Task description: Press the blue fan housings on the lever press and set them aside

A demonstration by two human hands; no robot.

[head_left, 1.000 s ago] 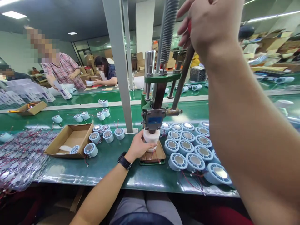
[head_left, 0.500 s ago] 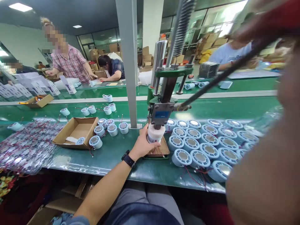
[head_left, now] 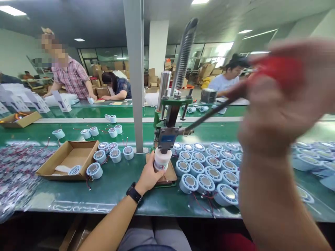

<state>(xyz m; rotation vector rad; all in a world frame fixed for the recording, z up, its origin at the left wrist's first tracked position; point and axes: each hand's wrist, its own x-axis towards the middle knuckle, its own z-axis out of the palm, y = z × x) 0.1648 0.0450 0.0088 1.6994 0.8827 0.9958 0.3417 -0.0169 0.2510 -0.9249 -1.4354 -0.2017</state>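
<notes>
My left hand (head_left: 148, 177), with a dark watch on the wrist, is wrapped round a pale blue round motor housing (head_left: 159, 167) on the base of a hand-lever press (head_left: 167, 136). The press's white pad (head_left: 163, 156) sits down on the housing's top. My right hand (head_left: 277, 104), blurred and large at the right, is closed on the red knob (head_left: 282, 71) of the press lever (head_left: 213, 113). Right of the press stand several pale blue housings (head_left: 205, 182) with grey discs on top and thin red and black wires.
An open cardboard box (head_left: 66, 157) holds one housing, with more beside it. Wired parts in plastic (head_left: 21, 170) cover the left end of the green bench (head_left: 110, 198). A grey post (head_left: 134, 76) rises behind the press. Co-workers (head_left: 70, 78) sit and stand across the line.
The view has shifted right and up, bringing my right hand and the red knob into sight. The lever looks lower at its outer end. My left hand still holds the housing.
</notes>
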